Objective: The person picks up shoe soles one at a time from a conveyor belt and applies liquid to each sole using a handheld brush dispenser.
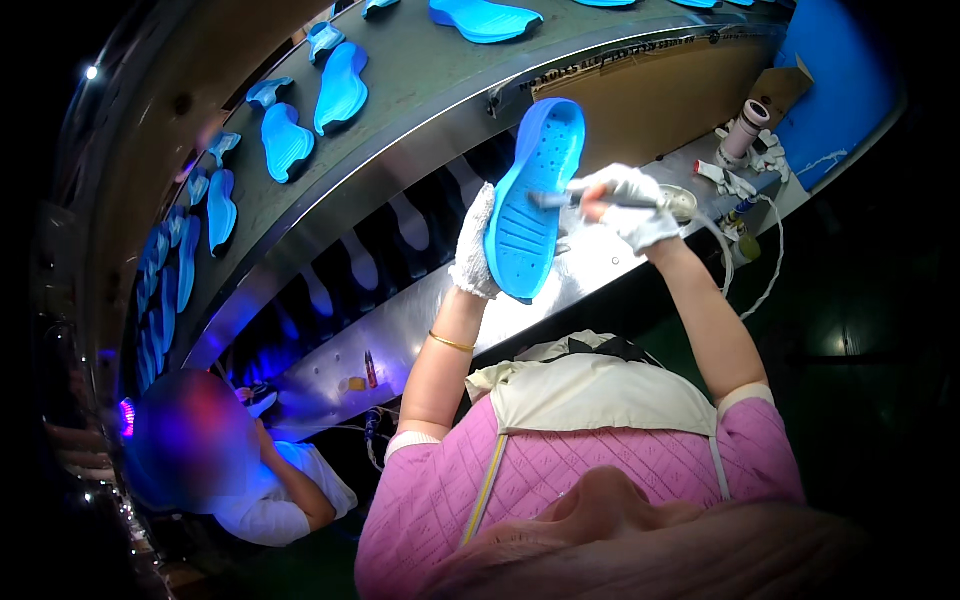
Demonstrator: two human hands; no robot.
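While our gloved left hand (475,245) clasps the blue sole (522,250) along its eight-o'clock edge, above the metal bench (598,264), our right hand (635,208), at three o'clock, pinches a brush-like tool (552,200). Its blurred tip lies over the sole's middle; contact we cannot tell. We judge this a brushing step; the next stroke seems to call for steady support and light, even pressure. Just past our right hand sits a round dish (682,204); farther, at ten o'clock, more soles (342,85) line the conveyor (400,65).
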